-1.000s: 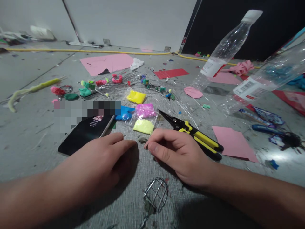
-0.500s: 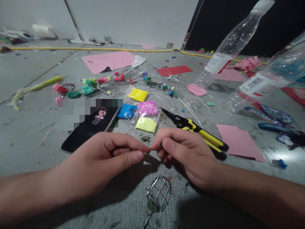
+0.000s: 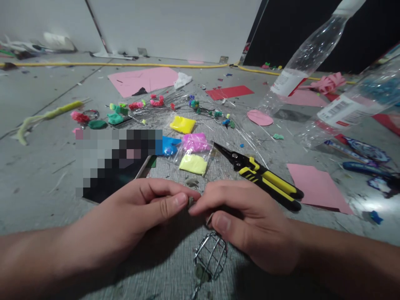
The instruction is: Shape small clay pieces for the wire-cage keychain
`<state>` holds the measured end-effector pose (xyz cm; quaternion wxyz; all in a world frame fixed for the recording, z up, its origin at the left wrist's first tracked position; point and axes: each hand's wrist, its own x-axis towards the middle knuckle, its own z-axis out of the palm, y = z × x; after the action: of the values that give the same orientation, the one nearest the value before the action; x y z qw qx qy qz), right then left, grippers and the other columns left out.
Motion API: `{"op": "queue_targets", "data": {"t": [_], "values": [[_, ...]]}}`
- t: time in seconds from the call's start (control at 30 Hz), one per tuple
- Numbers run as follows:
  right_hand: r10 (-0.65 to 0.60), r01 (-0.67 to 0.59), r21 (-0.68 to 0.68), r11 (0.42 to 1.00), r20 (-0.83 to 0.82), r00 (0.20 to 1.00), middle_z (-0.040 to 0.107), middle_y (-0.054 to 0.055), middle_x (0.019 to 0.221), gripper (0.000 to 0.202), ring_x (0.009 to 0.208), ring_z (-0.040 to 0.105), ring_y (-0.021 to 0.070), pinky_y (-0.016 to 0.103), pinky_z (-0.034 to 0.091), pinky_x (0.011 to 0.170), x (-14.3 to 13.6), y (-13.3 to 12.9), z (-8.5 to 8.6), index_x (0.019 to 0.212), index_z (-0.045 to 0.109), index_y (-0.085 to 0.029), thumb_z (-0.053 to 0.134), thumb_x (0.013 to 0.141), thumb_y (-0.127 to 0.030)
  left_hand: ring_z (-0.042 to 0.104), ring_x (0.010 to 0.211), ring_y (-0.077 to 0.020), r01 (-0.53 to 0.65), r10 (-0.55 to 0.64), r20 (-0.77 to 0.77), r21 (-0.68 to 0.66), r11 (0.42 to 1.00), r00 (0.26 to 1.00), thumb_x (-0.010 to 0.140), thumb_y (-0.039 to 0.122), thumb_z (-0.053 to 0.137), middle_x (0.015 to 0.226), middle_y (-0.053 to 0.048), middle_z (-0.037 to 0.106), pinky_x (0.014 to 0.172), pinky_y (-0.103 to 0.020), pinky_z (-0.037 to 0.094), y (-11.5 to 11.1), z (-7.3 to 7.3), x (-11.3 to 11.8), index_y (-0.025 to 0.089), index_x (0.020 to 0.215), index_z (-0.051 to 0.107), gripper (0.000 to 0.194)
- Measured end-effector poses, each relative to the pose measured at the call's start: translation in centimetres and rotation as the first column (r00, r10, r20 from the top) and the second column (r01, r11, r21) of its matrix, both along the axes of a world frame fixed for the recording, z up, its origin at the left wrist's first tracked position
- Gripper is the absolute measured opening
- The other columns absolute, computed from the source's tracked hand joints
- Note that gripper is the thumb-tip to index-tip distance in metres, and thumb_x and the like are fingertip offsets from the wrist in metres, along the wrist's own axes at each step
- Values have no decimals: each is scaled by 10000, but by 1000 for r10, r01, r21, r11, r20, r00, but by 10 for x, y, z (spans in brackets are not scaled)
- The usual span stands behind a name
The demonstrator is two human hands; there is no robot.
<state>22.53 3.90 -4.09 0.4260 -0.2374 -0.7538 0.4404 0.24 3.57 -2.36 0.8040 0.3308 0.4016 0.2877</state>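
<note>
My left hand (image 3: 150, 216) is closed in a pinch, a small bit of grey-green clay (image 3: 190, 201) showing at its thumb and forefinger tips. Opposite it, my right hand (image 3: 246, 221) holds a thin grey-green clay piece (image 3: 209, 219) between thumb and curled fingers; its forefinger reaches the left fingertips. Whether the two bits join is hidden. Just below lies a small twisted-wire racket shape (image 3: 213, 251) with a crossed wire grid. A dark green-grey clay lump (image 3: 201, 273) sits at its base. Behind the fingers is another grey clay bit (image 3: 191, 182).
Black-and-yellow pliers (image 3: 265, 179) lie behind my right hand, beside pink paper (image 3: 315, 187). Bagged clay in yellow (image 3: 183, 124), pink (image 3: 196, 142) and blue (image 3: 170, 146) lies ahead. A phone (image 3: 109, 183) is at left, partly pixelated. Two plastic bottles stand at right, one nearer (image 3: 340, 112).
My right thumb has moved down, away from its forefinger, and the thin clay piece shows more. The right forefinger has shifted left to the left fingertips. Left hand has dropped slightly.
</note>
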Motion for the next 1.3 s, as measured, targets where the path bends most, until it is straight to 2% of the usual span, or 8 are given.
{"op": "queue_targets", "data": {"t": [0.1,0.3,0.43,0.53,0.7,0.87,1.07,1.3], "values": [[-42,42,25,999,14,999,678,-7,743,135,643,602,95,214,509,615,-1,0,1,933,748,-139,637,1005,-165,658,629,-125,-56,52,-78,-46,997,996,754,381,971,758,-42,781,526,-163,476,-2,1,2,222,881,872,226],[-117,119,-51,992,43,992,568,-46,648,254,580,528,83,211,452,576,-8,-7,1,845,724,-151,579,1049,-191,410,451,-72,-92,87,-48,-127,988,995,796,429,944,489,60,523,423,-153,295,-7,-2,-1,281,935,865,219],[-73,75,-158,985,18,997,539,-64,651,256,551,484,71,205,452,579,-12,-12,0,875,716,-167,585,1079,-252,541,503,-77,-126,129,38,-79,989,991,781,367,970,545,38,633,491,-151,424,-10,-4,0,277,894,873,175],[-50,53,-156,986,26,998,602,-43,699,256,609,546,82,206,475,619,-14,-12,-1,866,696,-175,586,1081,-260,640,574,-79,-155,153,79,27,988,985,775,312,981,684,10,764,592,-155,536,-9,-6,3,263,860,883,138],[-93,95,-58,994,45,995,653,-26,736,214,663,608,93,195,485,631,-13,-10,-1,835,661,-185,622,1044,-209,707,623,-92,-184,183,11,74,980,983,757,335,993,729,3,820,623,-138,568,-8,-6,4,275,842,891,146],[-148,136,165,977,57,987,653,-30,709,192,610,576,94,196,479,589,-10,-9,-6,871,677,-190,626,1053,-223,798,890,-187,-201,206,-58,87,976,977,687,387,1029,925,-43,880,842,-220,622,-10,-9,3,282,833,892,226],[-215,180,369,912,54,975,648,-30,682,172,576,559,86,205,468,579,-9,-9,-8,885,683,-165,636,1047,-200,794,825,-181,-141,153,-87,135,981,984,718,403,1010,851,-30,868,790,-222,633,-9,-11,-2,288,838,896,201],[-298,256,370,893,61,953,571,-51,600,232,521,492,81,219,417,528,-11,-13,-5,748,625,-187,642,978,-166,774,763,-131,-70,86,-102,152,986,991,757,381,990,829,-6,869,718,-152,603,-6,-6,-2,303,836,900,143]]}}
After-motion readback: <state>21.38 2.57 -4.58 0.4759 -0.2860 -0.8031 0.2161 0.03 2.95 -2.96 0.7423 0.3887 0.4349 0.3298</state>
